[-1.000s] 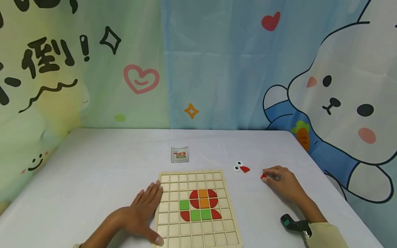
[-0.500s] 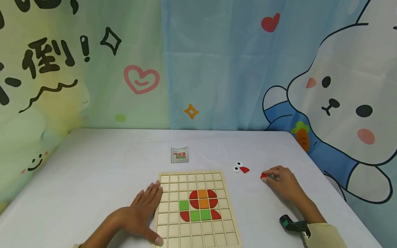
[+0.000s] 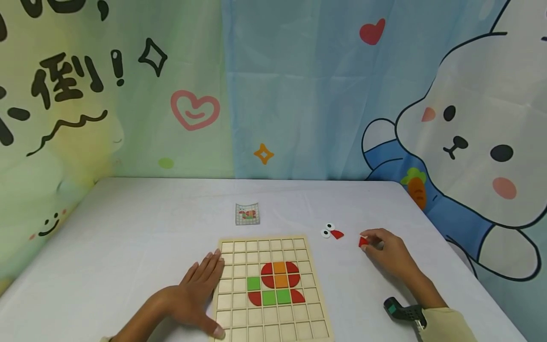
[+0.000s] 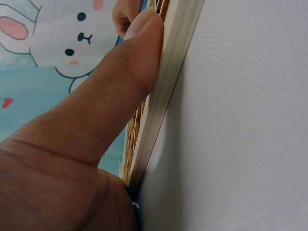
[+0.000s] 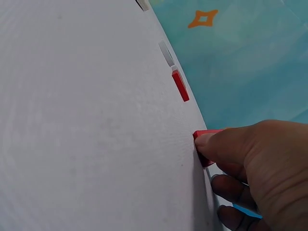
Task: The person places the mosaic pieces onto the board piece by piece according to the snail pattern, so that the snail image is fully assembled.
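My left hand (image 3: 188,297) lies spread along the left side of a wooden grid board (image 3: 239,316), fingertips and thumb on its frame. In the left wrist view the thumb (image 4: 115,91) presses on the board's edge (image 4: 163,77). Red, orange and green tiles form a pattern in the board's middle. Away to the right, my right hand (image 3: 391,251) pinches a small red tile (image 3: 363,242) between thumb and fingers, low over the white table. The right wrist view shows this red tile (image 5: 201,154) on edge, the thumb covering part of it.
Between board and right hand lie a rounded red tile (image 3: 337,234) and two round eye tiles (image 3: 325,233). A small picture card (image 3: 247,214) with a similar grid pattern sits behind the board. A printed curtain (image 3: 299,95) hangs behind the white table (image 3: 141,228).
In my right fingers the red tile has turned slightly and shows more of its red face. That hand stays nearly in place; the left has not moved.
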Demonstrator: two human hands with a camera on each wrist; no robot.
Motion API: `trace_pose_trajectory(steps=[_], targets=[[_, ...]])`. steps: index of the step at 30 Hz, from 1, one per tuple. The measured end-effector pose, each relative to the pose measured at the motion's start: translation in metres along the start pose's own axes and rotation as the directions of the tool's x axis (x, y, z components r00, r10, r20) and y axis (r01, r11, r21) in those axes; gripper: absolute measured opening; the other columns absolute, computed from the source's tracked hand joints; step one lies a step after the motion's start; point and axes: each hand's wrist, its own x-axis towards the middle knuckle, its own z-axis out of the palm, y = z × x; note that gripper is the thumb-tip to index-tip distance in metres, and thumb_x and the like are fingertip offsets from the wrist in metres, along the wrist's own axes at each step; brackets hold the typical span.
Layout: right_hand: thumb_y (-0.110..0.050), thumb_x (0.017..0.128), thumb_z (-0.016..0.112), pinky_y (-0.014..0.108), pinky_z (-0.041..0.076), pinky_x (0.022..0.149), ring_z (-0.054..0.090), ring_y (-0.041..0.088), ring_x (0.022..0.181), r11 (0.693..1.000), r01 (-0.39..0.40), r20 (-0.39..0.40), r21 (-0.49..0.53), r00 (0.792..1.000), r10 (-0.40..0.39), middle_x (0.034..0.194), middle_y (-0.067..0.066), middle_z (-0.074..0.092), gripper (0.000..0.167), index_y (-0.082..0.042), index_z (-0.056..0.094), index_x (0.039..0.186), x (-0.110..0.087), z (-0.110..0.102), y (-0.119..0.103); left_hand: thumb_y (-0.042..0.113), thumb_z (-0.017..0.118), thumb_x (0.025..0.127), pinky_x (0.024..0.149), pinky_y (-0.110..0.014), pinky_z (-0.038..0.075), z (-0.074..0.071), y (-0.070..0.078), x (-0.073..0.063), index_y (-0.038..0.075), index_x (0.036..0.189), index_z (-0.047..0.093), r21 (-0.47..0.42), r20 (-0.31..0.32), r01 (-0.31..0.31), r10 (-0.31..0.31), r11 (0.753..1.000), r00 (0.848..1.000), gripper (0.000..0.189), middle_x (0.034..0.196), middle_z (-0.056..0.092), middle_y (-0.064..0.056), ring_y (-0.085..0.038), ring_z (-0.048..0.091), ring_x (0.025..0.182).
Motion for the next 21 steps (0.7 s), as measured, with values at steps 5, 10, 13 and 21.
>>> trace_pose_trajectory(steps=[5,10,13,21], targets=[[0.001,0.083,0.074,0.029,0.051,0.069,0.059,0.023,0.083,1.0,0.019,-0.024,0.018,1.0,-0.019,0.089,0.004,0.064,0.025,-0.003,0.069,0.108,0.0,0.001,0.002,0.067,0.076,0.067,0.111,-0.06,-0.002,0.001,0.001,0.0,-0.008,0.152,0.002,0.018,-0.008,0.001,-0.001,1.0,1.0,0.135,0.158,-0.012,-0.024,-0.04,-0.011,0.145],[0.0,0.083,0.075,0.027,0.049,0.065,0.059,0.021,0.079,0.999,0.043,-0.036,0.032,0.998,-0.042,0.084,0.002,0.063,0.023,-0.003,0.07,0.104,0.0,0.001,0.002,0.072,0.073,0.066,0.11,-0.059,-0.006,0.005,-0.006,0.003,-0.006,0.153,0.0,-0.005,-0.007,-0.012,0.012,1.0,1.0,0.137,0.158,-0.015,-0.023,-0.039,-0.014,0.144],[-0.001,0.083,0.075,0.027,0.049,0.064,0.059,0.02,0.078,0.998,0.048,-0.043,0.034,0.998,-0.047,0.082,0.001,0.062,0.023,-0.003,0.069,0.105,0.001,0.001,0.001,0.076,0.071,0.064,0.11,-0.059,-0.007,0.01,-0.012,0.006,-0.004,0.153,0.0,0.005,-0.017,-0.007,0.007,1.0,1.0,0.139,0.159,-0.015,-0.02,-0.036,-0.015,0.144],[0.0,0.083,0.075,0.022,0.05,0.066,0.059,0.02,0.076,0.997,0.024,-0.062,0.067,0.998,-0.019,0.083,0.003,0.064,0.024,-0.002,0.07,0.107,0.003,0.001,-0.008,0.081,0.068,0.061,0.111,-0.057,-0.007,0.016,-0.02,0.009,-0.002,0.154,0.002,0.034,-0.045,0.008,-0.006,0.999,0.999,0.142,0.16,-0.015,-0.016,-0.033,-0.015,0.145]])
